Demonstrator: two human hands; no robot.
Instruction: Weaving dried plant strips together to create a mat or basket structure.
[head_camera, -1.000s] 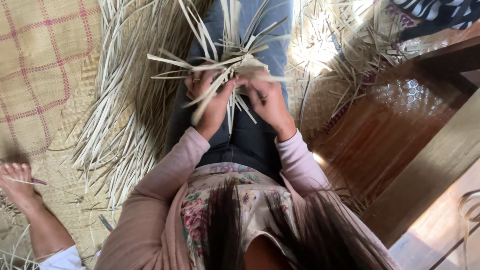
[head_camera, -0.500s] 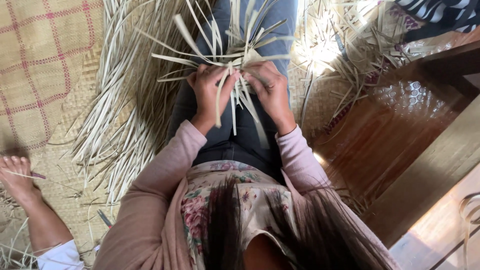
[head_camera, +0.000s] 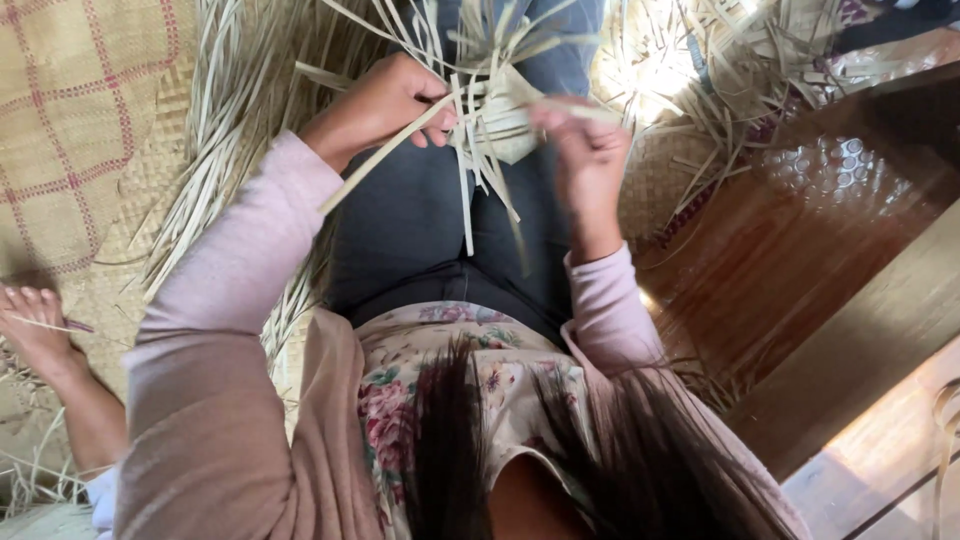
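- Since half a second ago both hands have lifted the woven piece farther from the body, and the left elbow has swung out wide to the left, so the pink sleeve (head_camera: 215, 330) now fills the lower left of the view.
- The left hand (head_camera: 385, 100) has its fingers together, pinched on one long pale strip (head_camera: 385, 155) that slants down and to the left from the weave.
- The right hand (head_camera: 590, 150) has its fingers closed on a strip at the right edge of the small woven piece (head_camera: 500, 115).
- The woven piece sits between the two hands, above the lap in dark trousers (head_camera: 420, 230), with loose strip ends fanning up and hanging down from it.
- A heap of loose strips (head_camera: 235, 130) lies on the woven floor mat (head_camera: 70, 110) to the left; more strips (head_camera: 700, 70) lie at upper right beside the polished wooden floor (head_camera: 800, 250).
- Another person's hand (head_camera: 35, 325) rests on the mat at the far left, holding a thin sliver.
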